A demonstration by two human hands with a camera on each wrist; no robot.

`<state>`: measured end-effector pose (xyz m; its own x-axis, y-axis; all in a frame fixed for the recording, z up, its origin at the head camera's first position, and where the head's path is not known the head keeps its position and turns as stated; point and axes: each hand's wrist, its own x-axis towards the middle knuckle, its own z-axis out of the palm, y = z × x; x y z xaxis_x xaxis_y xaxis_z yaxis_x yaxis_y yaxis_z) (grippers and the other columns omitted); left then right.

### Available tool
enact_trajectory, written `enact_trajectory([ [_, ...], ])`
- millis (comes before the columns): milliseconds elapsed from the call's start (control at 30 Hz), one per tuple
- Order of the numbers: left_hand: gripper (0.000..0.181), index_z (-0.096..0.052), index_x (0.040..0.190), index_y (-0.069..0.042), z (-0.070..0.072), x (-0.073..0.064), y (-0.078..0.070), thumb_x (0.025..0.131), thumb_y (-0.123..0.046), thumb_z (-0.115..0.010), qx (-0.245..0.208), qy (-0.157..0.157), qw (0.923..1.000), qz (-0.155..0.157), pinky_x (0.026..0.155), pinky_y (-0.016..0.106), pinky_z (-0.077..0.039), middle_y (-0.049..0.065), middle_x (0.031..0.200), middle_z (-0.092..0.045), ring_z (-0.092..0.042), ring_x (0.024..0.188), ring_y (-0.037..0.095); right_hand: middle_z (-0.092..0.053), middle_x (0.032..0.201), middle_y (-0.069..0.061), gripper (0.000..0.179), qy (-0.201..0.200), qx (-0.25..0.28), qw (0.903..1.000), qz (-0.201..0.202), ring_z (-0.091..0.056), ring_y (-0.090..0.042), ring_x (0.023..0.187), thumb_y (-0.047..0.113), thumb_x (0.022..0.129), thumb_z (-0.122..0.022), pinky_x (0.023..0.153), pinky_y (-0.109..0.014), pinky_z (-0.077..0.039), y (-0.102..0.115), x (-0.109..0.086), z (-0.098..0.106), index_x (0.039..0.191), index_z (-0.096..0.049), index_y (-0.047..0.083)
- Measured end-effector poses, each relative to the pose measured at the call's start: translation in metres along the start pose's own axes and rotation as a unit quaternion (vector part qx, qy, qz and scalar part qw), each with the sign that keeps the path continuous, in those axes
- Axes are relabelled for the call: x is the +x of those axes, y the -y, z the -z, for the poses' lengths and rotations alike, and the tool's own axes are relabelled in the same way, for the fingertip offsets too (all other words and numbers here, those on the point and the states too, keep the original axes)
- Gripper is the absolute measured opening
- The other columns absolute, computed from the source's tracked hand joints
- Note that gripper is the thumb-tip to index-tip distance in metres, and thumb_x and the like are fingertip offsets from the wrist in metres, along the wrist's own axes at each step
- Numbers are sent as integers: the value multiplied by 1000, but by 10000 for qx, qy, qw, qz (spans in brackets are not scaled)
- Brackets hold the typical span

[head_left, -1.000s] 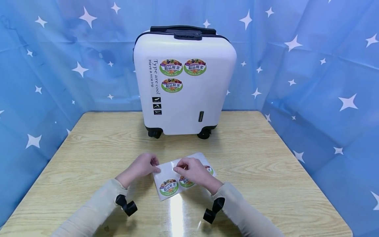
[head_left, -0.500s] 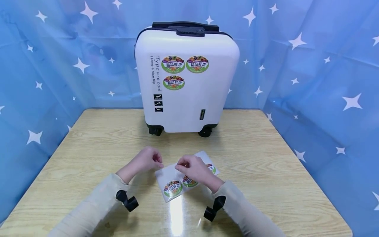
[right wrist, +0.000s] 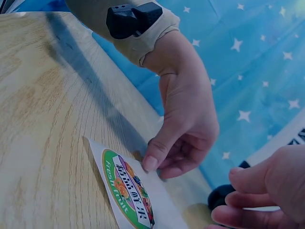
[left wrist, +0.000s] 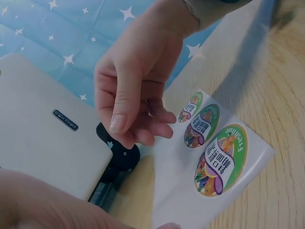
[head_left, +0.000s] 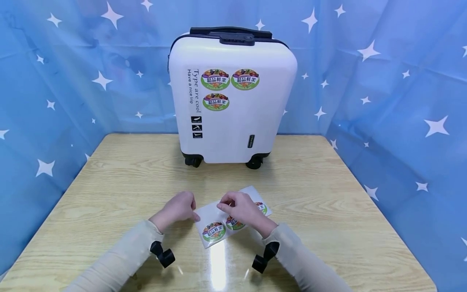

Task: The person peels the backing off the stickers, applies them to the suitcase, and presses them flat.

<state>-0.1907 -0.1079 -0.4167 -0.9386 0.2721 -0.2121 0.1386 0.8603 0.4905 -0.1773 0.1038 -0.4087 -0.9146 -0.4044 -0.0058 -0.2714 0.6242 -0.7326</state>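
A glossy sticker sheet (head_left: 207,215) lies on the wooden table (head_left: 313,190) with three round fruit stickers (head_left: 214,232) in a row along its near edge. My left hand (head_left: 192,214) holds the sheet's left edge; the right wrist view shows its thumb (right wrist: 151,162) pressed on the sheet (right wrist: 126,188) with the other fingers curled. My right hand (head_left: 223,207) hovers over the sheet's middle with curled fingers. Its thumb and forefinger (left wrist: 119,126) meet with nothing visible between them. A white suitcase (head_left: 233,125) stands upright behind, with three of the same stickers (head_left: 215,79) on its front.
Blue star-printed curtains (head_left: 386,85) close in the table on three sides. The suitcase rests on black wheels (head_left: 254,163) near the far edge. Bare tabletop lies to the left and right of the hands. Black camera mounts (head_left: 163,255) sit on both sleeves.
The sheet has slid slightly to the right and both hands shifted with it. My left hand's fingers have come back down onto the sheet's edge. The suitcase has not moved.
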Motion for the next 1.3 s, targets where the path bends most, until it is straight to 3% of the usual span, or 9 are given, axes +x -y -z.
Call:
enact_trajectory([
  [367,24,-57,68,-8,-5,-3,2,71,-11,-80,-74,-204,9998,0,53,28,-39,1,67,-52,-48,60,17,-60,81,9,12,-50,18,10000,75,-53,-11,74,30,89,-63,67,-29,-45,-2,1,-4,88,-66,18],
  [567,19,-58,71,-7,-2,-3,-3,74,-10,-76,-435,-262,9987,32,54,28,-40,2,68,-53,-49,62,17,-62,80,4,15,4,394,9992,53,-59,-14,71,27,89,-63,62,-26,-49,-3,-1,-5,90,-66,12],
  [767,13,-62,73,-5,3,-2,-4,77,-8,-74,-806,-394,9959,-118,55,26,-43,2,69,-55,-50,63,15,-62,78,6,14,-48,205,9997,79,-56,-10,72,27,89,-63,63,-26,-46,0,1,-4,90,-67,13],
  [967,8,-66,76,-3,8,-2,-7,83,-8,-68,-1265,-284,9913,-207,56,26,-43,4,70,-58,-51,63,16,-63,78,7,13,-82,121,9996,257,-57,-9,71,26,88,-64,64,-26,-47,4,1,-1,89,-67,13],
  [1300,15,-67,82,-2,18,-5,-16,91,-9,-58,-1503,-93,9881,-315,52,26,-42,8,69,-60,-51,58,14,-62,79,9,11,-95,51,9995,290,-55,-9,71,25,88,-64,64,-27,-45,8,-2,2,89,-67,14],
])
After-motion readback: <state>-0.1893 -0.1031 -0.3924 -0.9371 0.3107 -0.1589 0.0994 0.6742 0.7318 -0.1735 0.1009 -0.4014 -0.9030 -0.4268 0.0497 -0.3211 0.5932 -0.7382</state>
